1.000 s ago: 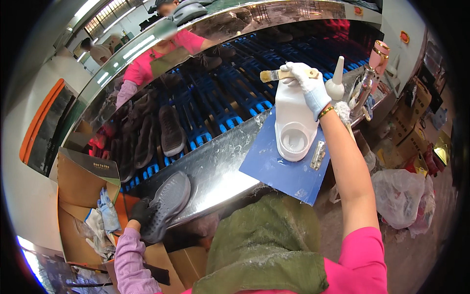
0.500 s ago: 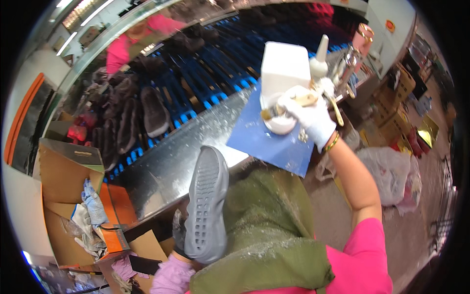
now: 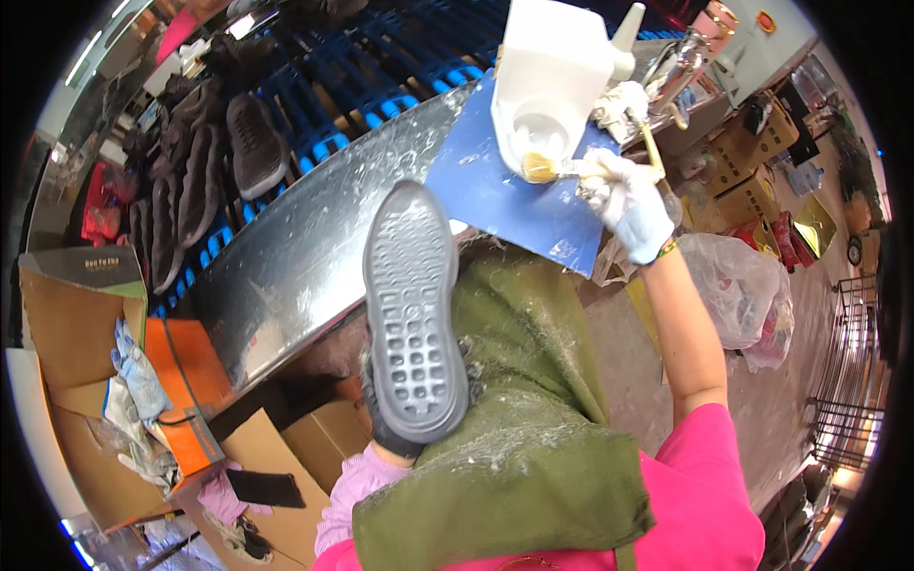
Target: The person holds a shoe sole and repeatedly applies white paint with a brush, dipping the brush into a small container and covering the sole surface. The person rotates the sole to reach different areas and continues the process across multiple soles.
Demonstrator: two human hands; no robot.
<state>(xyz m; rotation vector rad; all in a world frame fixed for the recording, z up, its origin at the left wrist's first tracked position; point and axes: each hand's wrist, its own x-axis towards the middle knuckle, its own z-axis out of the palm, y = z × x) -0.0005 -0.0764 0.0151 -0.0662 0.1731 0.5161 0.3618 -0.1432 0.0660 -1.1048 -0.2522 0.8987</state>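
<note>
My left hand (image 3: 372, 403), in a black glove, grips the grey sole (image 3: 414, 314) from behind, its tread facing me, over my green apron (image 3: 528, 381). My white-gloved right hand (image 3: 625, 203) is closed around a brush (image 3: 560, 168), bristles at the lip of the white container (image 3: 547, 81) on the blue board (image 3: 476, 176), partly over the metal surface (image 3: 314, 238).

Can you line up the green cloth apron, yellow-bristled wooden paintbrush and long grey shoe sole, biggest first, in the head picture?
1. Green cloth apron
2. Long grey shoe sole
3. Yellow-bristled wooden paintbrush, partly hidden
</note>
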